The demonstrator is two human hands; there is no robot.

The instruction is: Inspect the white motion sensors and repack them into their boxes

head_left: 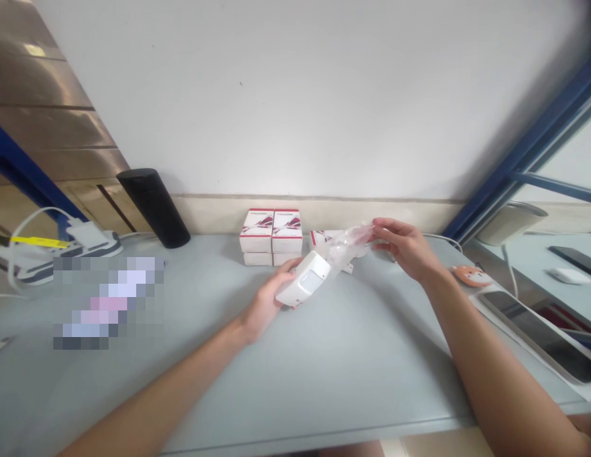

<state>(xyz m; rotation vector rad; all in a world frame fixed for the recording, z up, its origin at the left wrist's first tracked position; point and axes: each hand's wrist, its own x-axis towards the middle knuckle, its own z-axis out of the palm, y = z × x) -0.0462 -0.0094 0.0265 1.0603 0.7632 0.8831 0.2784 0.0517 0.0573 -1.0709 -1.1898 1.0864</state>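
My left hand (pixel 266 301) is closed around a white motion sensor (pixel 302 282) with a pale, slightly curved window, held tilted above the table. A clear plastic bag (pixel 345 247) stretches from the upper end of the sensor toward the right. Its far end is pinched between the fingers of my right hand (pixel 404 247). Whether the bag still covers part of the sensor, I cannot tell. Behind the sensor stand stacked small white-and-red boxes (pixel 271 235). Another such box (pixel 318 237) lies to their right, partly hidden by the bag.
On the left are a black cylinder (pixel 155 206), a power strip (pixel 66 254) with cables, and a blurred-out object (pixel 107 304). A fox-face item (pixel 472 275) and a dark phone-like slab (pixel 537 333) lie on the right. The grey table (pixel 324 381) meets the wall behind.
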